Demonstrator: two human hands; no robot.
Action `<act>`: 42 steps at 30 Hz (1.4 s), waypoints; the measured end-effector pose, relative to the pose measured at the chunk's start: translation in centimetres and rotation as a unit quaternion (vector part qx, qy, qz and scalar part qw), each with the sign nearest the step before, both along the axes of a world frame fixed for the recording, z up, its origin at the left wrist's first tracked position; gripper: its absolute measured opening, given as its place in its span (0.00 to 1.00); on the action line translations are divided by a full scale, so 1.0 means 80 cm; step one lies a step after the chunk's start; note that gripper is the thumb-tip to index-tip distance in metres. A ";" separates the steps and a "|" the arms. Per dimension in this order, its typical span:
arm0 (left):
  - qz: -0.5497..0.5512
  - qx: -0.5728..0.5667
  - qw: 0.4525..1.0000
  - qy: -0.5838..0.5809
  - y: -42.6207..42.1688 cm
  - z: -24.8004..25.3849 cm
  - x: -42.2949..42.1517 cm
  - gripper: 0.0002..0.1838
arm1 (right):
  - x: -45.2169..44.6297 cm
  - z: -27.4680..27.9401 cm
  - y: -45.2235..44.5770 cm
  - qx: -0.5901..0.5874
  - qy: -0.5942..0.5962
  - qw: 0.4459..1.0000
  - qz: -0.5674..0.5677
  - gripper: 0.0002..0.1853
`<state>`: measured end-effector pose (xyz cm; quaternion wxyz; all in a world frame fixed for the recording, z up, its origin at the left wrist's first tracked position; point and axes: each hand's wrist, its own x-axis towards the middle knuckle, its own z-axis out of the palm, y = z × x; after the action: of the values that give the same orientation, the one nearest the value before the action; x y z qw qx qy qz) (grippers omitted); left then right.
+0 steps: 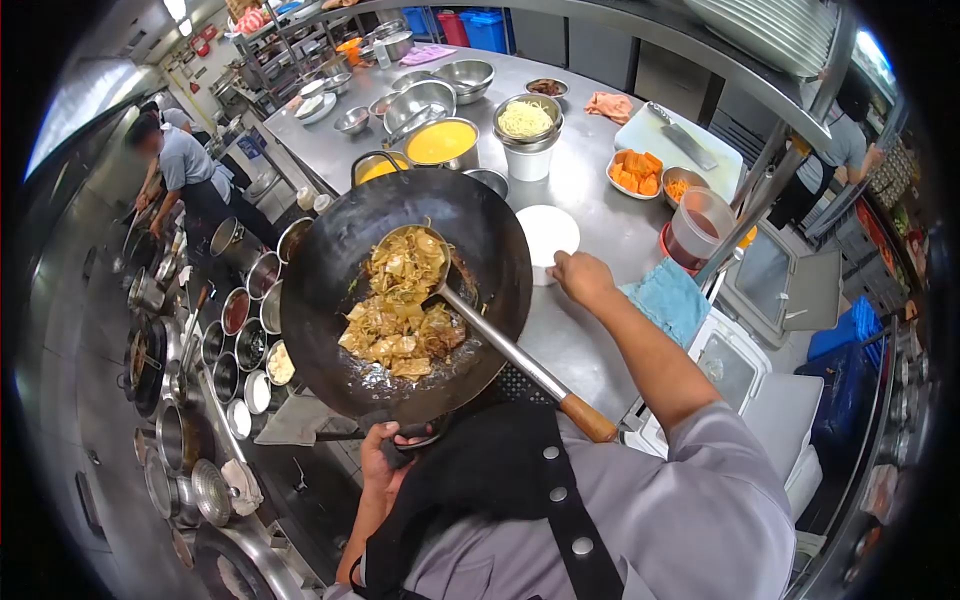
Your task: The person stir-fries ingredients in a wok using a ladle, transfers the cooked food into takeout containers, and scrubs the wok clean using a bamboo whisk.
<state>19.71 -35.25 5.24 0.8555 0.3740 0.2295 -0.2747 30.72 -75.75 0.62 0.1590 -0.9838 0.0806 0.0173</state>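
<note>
The wok (487, 240) is black, the food (395, 335) in it golden brown, the ladle (490, 337) across it silver-grey with a brown handle end (588, 417). Right of the wok are a white container (549, 235) and a light blue cloth (668, 303); beyond it, yellow-orange liquid (442, 142) and pale yellow noodles (525, 118).

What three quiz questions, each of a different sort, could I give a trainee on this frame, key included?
1. Which wooden-handled utensil lies in the wok?
2. True or false: the right hand is gripping the knife.
3. Multiple choice: the left hand is (a) at the wok's far loop handle, (b) at its near side, (c) in the food.

Key:
1. The ladle.
2. False; it is at the edge of the white dish.
3. b.
</note>
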 end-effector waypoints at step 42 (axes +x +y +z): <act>0.132 -0.016 0.988 -0.082 0.000 -0.007 0.059 0.08 | -0.303 0.162 0.033 0.835 0.048 0.515 -0.187 0.18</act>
<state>24.39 -35.28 4.70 0.9062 0.3476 0.2015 -0.1318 6.52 -73.15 13.58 0.9029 -0.3580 0.2185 0.0940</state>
